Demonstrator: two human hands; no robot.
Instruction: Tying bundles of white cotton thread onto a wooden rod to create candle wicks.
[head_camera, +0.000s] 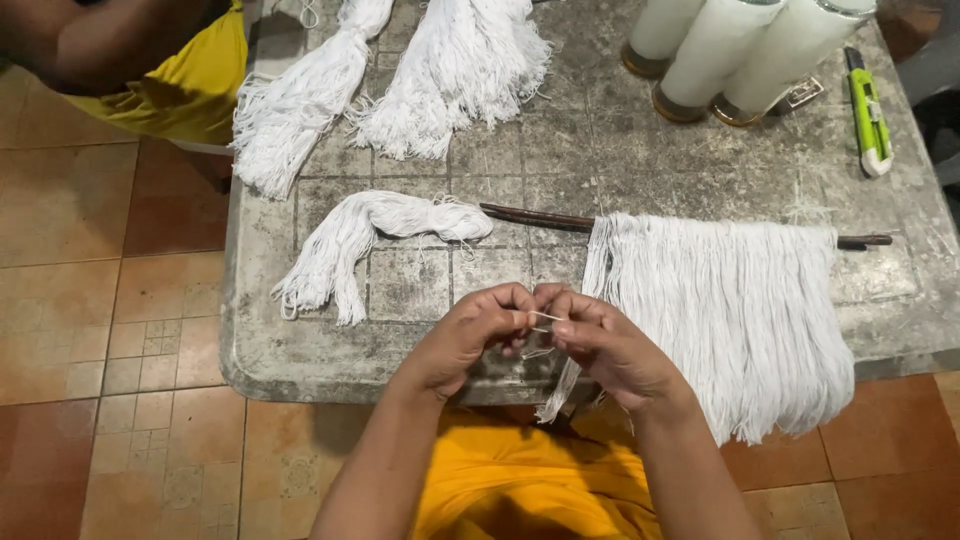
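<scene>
A: So, what do the fingers have?

B: Both hands pinch one short white strand (545, 316) between thumb and forefinger. The left hand (470, 335) closes on its end from nine o'clock, the right hand (605, 345) from three o'clock, and the fingertips nearly touch. The strand sits at the near edge of the table (640, 160), just beside the fringe.

A: How far along does it look?

B: I judge it well underway. A dense fringe (730, 320) of white strands already hangs from the dark stick (535, 217), filling it from the middle towards three o'clock and draping over the table edge. The stick's end towards nine o'clock is still bare. A loose bundle (360, 240) lies at eleven o'clock of the hands, two bigger bundles (400, 70) at twelve, so plenty of strands are left.

A: And the arms?

B: Both forearms rise from six o'clock, converging, wrists bent inward, over an orange garment. Spools (730, 55) and a green cutter (868, 115) lie at two o'clock. Another person's arm shows at ten.
</scene>
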